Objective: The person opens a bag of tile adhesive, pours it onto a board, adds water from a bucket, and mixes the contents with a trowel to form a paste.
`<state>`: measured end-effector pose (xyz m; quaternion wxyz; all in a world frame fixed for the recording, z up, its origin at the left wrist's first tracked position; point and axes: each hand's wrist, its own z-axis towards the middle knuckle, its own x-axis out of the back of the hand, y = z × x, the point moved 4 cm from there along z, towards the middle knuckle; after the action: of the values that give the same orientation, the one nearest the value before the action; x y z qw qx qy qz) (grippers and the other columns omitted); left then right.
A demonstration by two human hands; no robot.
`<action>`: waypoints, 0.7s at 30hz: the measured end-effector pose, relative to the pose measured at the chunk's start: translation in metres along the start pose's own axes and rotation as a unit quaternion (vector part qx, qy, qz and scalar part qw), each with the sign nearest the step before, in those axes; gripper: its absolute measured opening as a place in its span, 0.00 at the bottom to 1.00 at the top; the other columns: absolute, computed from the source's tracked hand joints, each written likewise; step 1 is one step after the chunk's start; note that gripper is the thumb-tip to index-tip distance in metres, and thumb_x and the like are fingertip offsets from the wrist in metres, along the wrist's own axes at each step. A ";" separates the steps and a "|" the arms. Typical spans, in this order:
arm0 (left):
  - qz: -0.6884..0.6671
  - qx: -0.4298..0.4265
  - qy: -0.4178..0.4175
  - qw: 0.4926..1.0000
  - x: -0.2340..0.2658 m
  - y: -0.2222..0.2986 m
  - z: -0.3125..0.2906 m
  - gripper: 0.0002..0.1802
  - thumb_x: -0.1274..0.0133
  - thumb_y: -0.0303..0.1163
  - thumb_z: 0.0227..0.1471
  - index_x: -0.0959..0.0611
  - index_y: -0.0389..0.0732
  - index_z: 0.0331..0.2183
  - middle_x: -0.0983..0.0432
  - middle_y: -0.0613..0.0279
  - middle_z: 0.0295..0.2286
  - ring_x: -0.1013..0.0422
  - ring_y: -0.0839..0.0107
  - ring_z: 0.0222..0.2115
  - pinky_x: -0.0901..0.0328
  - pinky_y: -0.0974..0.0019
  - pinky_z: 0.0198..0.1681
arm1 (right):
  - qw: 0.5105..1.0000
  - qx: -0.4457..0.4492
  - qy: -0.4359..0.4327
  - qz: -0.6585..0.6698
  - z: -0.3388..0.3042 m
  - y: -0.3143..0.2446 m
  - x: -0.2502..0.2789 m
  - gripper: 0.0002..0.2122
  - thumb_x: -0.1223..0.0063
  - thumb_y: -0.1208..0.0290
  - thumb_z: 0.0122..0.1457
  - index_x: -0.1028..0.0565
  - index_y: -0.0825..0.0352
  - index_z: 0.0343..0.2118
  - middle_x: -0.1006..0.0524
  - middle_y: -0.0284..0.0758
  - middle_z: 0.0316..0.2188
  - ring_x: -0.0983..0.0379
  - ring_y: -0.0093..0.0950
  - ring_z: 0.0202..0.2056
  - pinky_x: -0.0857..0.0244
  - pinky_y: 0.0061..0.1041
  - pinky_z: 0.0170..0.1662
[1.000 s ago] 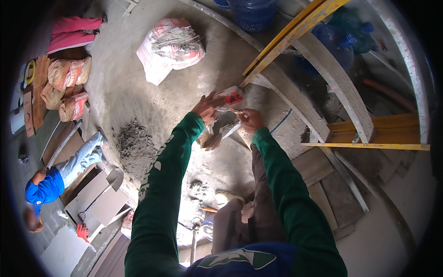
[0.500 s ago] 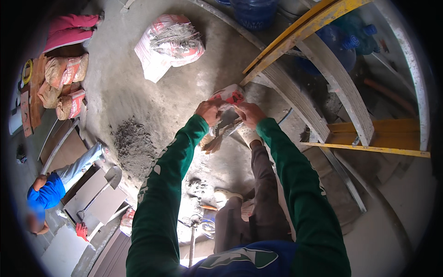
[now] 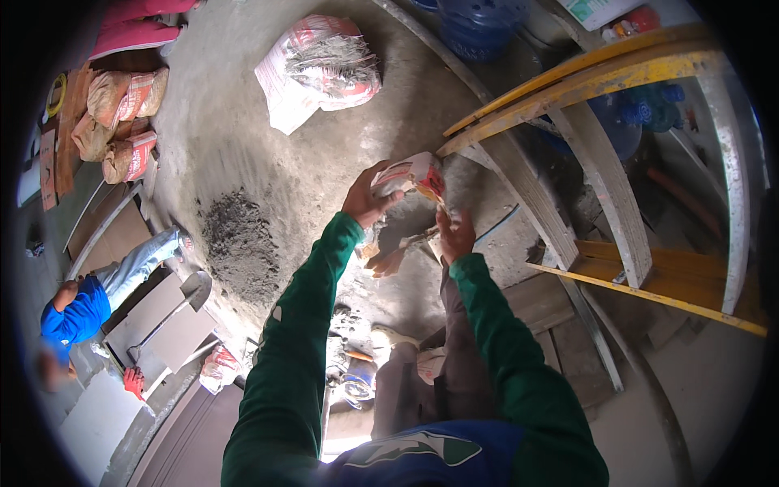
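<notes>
An opened red-and-white paper sack [image 3: 425, 172] stands in front of me, its mouth toward me and dark inside. Torn brown paper [image 3: 388, 263] hangs at its near side. My left hand [image 3: 367, 197] holds the sack's left rim, thumb over the edge and fingers around the outside. On the near right edge of the mouth, my right hand [image 3: 457, 234] pinches the paper between thumb and fingers. The exact grip of its fingertips is partly hidden.
A torn sack of grey powder [image 3: 329, 65] lies ahead; a grey heap [image 3: 238, 245] is at left. A yellow-railed ladder [image 3: 600, 174] stands close on my right. Filled sacks [image 3: 126, 97], a shovel [image 3: 195, 290] and a person in blue [image 3: 77, 312] are farther left.
My hands have moved apart: the left up along the sack's rim, the right down toward me. The sack's mouth gapes wider.
</notes>
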<state>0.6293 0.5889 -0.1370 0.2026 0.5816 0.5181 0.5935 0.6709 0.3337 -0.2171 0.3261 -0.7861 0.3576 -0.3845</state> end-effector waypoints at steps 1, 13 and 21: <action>0.009 -0.010 -0.058 0.998 0.004 -0.002 -0.010 0.46 0.39 0.54 0.50 0.37 0.41 0.62 0.37 0.42 0.57 0.40 0.54 0.60 0.41 0.55 0.59 | 0.994 -0.097 0.044 -0.001 -0.018 0.013 -0.008 0.34 0.39 0.47 0.55 0.33 0.71 0.55 0.25 0.50 0.48 0.26 0.49 0.45 0.34 0.39 0.51; 0.093 0.096 -0.162 0.978 0.009 0.035 0.024 0.43 0.41 0.56 0.50 0.32 0.41 0.60 0.26 0.47 0.49 0.31 0.54 0.53 0.35 0.58 0.55 | 0.783 -0.526 -0.138 0.302 -0.164 -0.010 -0.136 0.25 0.44 0.54 0.59 0.34 0.63 0.55 0.31 0.38 0.49 0.26 0.40 0.48 0.29 0.47 0.46; 0.221 0.191 -0.240 0.926 -0.022 0.047 0.060 0.22 0.45 0.47 0.49 0.16 0.42 0.41 0.21 0.48 0.43 0.26 0.50 0.46 0.32 0.53 0.50 | 0.744 -0.378 -0.139 0.533 -0.168 0.009 -0.139 0.18 0.44 0.64 0.61 0.31 0.59 0.52 0.25 0.35 0.45 0.25 0.34 0.43 0.26 0.38 0.43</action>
<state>0.7052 0.5751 -0.1201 0.0694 0.8343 0.4156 0.3555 0.4652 0.4020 -0.1930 0.2001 -0.5707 0.7853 0.1328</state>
